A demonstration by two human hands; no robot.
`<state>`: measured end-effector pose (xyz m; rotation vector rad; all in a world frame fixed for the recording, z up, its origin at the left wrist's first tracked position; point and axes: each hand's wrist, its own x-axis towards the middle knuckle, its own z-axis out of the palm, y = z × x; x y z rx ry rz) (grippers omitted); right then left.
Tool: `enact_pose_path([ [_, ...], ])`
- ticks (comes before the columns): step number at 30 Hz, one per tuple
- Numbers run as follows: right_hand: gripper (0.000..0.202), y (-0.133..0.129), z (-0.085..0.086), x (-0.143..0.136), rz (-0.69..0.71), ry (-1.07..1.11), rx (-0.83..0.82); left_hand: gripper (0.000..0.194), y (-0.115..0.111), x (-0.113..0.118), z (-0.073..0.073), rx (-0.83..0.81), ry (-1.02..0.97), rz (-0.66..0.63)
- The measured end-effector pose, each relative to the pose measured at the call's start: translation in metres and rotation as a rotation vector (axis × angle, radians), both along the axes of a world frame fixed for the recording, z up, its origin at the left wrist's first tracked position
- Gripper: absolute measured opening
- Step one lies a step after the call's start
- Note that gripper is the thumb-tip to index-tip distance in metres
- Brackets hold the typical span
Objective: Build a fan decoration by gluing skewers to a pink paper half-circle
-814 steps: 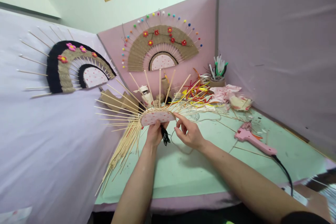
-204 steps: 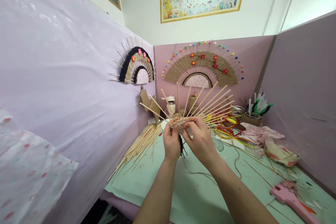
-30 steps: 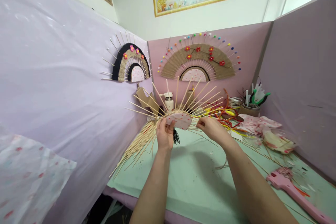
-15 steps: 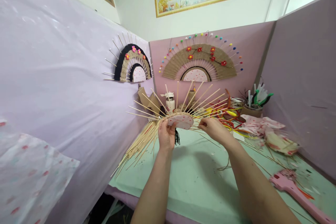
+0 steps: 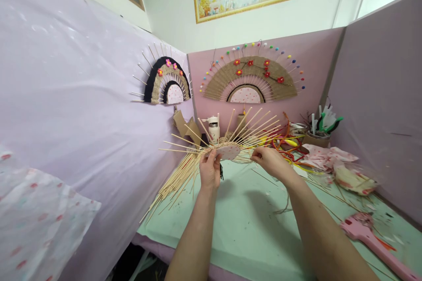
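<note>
My left hand (image 5: 210,169) grips the lower left edge of a half-round fan piece (image 5: 228,153), thumb in front. Pink spotted fabric covers its face, and thin wooden sticks (image 5: 255,125) spread from its curved edge. Brown twine is woven close along that curve. My right hand (image 5: 268,162) is closed in a pinch just right of the piece, on what looks like the thin twine (image 5: 281,210), whose loose end trails under my right forearm. The fingertips partly hide the strand. A black tassel (image 5: 221,172) shows below the piece, beside my left hand.
Loose sticks (image 5: 171,180) lie piled at the left. Two finished fans, one with black bands (image 5: 153,79) and one with red flowers (image 5: 211,88), hang on the partitions. A white bottle (image 5: 213,131) stands behind. A pink glue gun (image 5: 372,239) and fabric scraps (image 5: 325,156) lie at right.
The fan piece has tipped and turned slightly in my left hand, its sticks shifting and leaning lower. My right hand has moved only a little, still pinched.
</note>
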<state>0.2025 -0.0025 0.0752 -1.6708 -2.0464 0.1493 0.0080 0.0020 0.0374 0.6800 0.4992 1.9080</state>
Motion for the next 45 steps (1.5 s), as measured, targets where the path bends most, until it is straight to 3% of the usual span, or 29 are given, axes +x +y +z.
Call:
enact_pose_path([
  [12,0.013,-0.006,0.010,0.011,-0.078,0.082,0.070,0.037,0.001,0.002,-0.001,0.015,0.066,0.043],
  [21,0.012,-0.026,0.028,0.019,-0.087,0.188,0.242,0.037,0.001,0.002,-0.001,0.022,0.069,0.061],
  [27,0.014,-0.056,0.044,0.018,0.001,0.394,0.411,0.038,0.001,0.002,0.000,0.021,0.043,0.064],
  [34,0.020,-0.090,0.048,0.008,0.152,0.714,0.461,0.036,0.002,0.004,-0.004,0.038,0.137,0.109],
  [40,0.013,-0.111,0.055,-0.004,0.261,0.732,0.533,0.033,0.005,0.006,-0.011,0.064,0.240,0.131],
  [45,0.019,-0.117,0.057,-0.008,0.298,0.769,0.585,0.030,0.008,0.005,-0.014,0.092,0.305,0.146],
])
